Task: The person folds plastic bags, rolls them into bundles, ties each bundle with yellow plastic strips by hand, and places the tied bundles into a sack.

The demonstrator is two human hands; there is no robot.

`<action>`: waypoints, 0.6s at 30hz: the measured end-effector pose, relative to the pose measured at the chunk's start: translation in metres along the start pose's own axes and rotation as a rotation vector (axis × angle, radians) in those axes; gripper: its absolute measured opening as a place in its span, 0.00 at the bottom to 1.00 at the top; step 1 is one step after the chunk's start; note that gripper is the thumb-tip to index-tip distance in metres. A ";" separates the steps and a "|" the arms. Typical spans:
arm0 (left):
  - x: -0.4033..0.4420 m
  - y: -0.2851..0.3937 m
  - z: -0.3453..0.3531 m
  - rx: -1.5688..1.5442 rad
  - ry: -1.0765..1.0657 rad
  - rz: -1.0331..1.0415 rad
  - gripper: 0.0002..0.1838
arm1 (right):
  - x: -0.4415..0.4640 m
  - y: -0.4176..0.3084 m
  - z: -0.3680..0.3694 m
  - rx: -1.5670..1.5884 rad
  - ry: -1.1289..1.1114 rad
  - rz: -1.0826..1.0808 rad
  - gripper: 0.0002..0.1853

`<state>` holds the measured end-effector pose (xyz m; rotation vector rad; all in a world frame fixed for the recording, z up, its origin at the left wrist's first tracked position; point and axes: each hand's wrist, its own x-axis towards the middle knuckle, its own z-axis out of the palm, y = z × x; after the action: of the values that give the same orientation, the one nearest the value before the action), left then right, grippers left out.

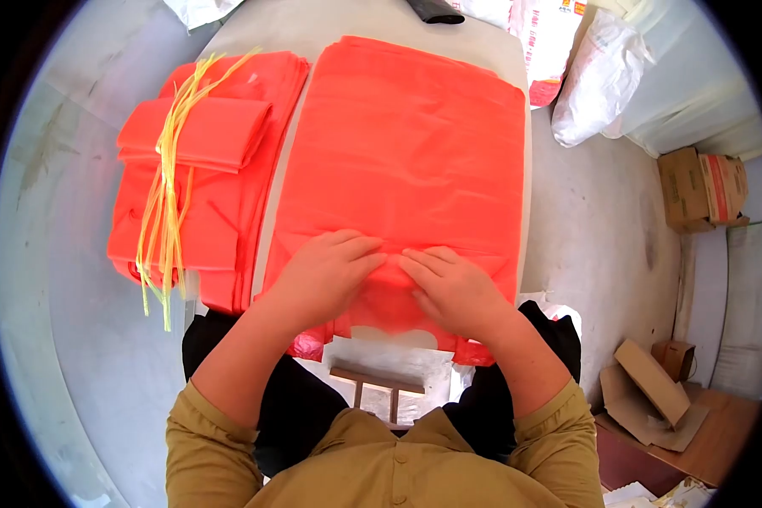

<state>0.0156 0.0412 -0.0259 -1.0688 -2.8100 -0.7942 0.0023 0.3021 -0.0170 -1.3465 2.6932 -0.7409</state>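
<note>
The pale table [267,199] carries two red piles side by side: one broad stack of red sheets [406,144] reaching its near edge, and one folded pile [203,199] at its left edge, under one bundle of yellow strips [171,169]. My left hand [334,269] and right hand [449,284] press the broad stack's near end; whether my fingers pinch it, I can't tell. Two white sacks [597,80] [546,42] stand beyond the far right corner.

black roll [436,10]: cut off, top | printed sack [554,38]: small lettering unreadable | red plastic sheets [389,306]: near part blurred | wooden frame [378,380]: lower end hidden by shirt [381,474]
</note>
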 end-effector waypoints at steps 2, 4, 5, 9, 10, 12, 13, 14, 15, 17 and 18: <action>0.001 0.000 0.000 -0.002 0.016 -0.003 0.21 | -0.001 -0.003 0.004 -0.056 0.034 0.036 0.24; 0.002 0.000 0.001 -0.003 0.030 -0.008 0.19 | 0.000 -0.005 0.008 -0.098 0.058 0.053 0.23; 0.002 0.000 -0.001 -0.009 0.024 -0.025 0.19 | 0.000 -0.004 0.009 -0.114 0.067 0.051 0.23; -0.004 -0.002 -0.019 0.027 0.026 -0.109 0.17 | 0.001 -0.002 0.003 -0.100 0.089 0.073 0.22; -0.006 -0.003 -0.024 0.052 0.033 -0.133 0.18 | 0.001 0.000 0.002 -0.090 0.088 0.079 0.22; -0.013 -0.014 -0.028 0.061 0.060 -0.153 0.18 | 0.002 0.002 0.000 -0.067 0.090 0.089 0.22; -0.015 -0.018 -0.031 0.065 0.073 -0.165 0.18 | 0.002 0.002 -0.001 -0.054 0.066 0.117 0.21; -0.016 -0.019 -0.033 0.041 0.107 -0.181 0.17 | 0.002 0.001 -0.004 -0.041 0.042 0.144 0.20; -0.017 -0.018 -0.037 0.016 0.141 -0.198 0.16 | 0.002 0.000 -0.009 -0.027 0.016 0.170 0.19; -0.020 -0.017 -0.042 -0.050 0.139 -0.282 0.13 | 0.004 -0.005 -0.024 0.005 -0.093 0.239 0.18; -0.023 -0.016 -0.044 -0.088 0.102 -0.348 0.12 | 0.005 -0.006 -0.033 0.022 -0.147 0.273 0.18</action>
<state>0.0163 -0.0038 0.0007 -0.5310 -2.9342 -0.9747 -0.0043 0.3083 0.0159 -0.9589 2.6653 -0.6161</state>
